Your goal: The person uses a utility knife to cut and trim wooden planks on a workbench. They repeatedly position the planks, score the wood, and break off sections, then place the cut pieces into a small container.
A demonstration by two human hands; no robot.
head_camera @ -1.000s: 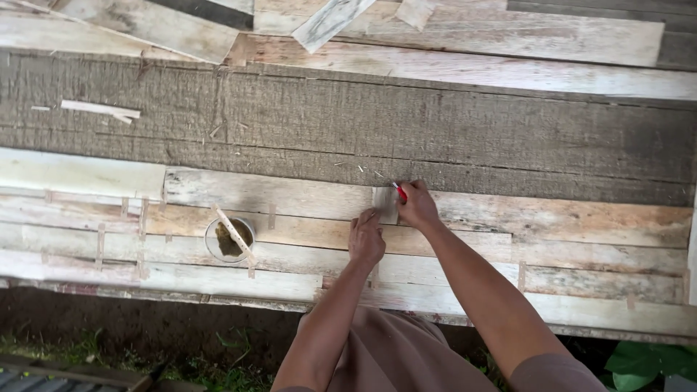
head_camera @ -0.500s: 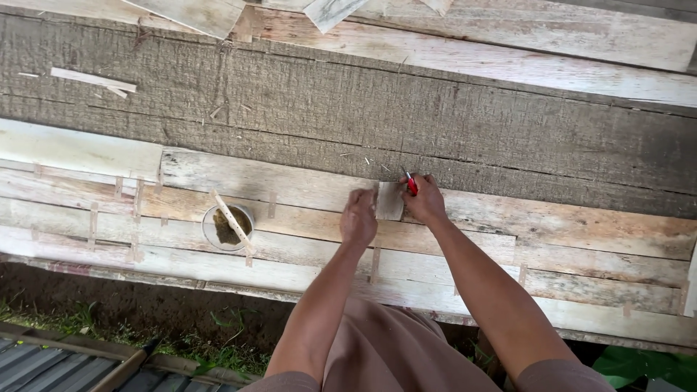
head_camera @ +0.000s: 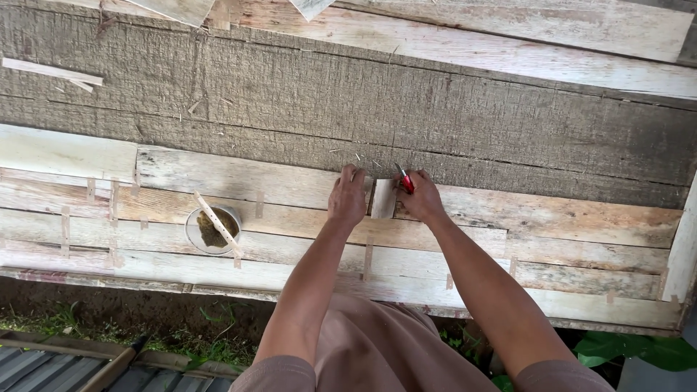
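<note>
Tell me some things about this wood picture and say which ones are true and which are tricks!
1. The right hand holds a small tool with a red handle. True.
2. The left hand is inside the round container. False: it rests on the planks beside a small pale wood piece, away from the container.
3. A thin stick lies across the round container. True.
4. The small pale wood piece sits between the two hands. True.
5. The wide grey board lies nearer the person than the pale planks. False: it lies beyond them.
</note>
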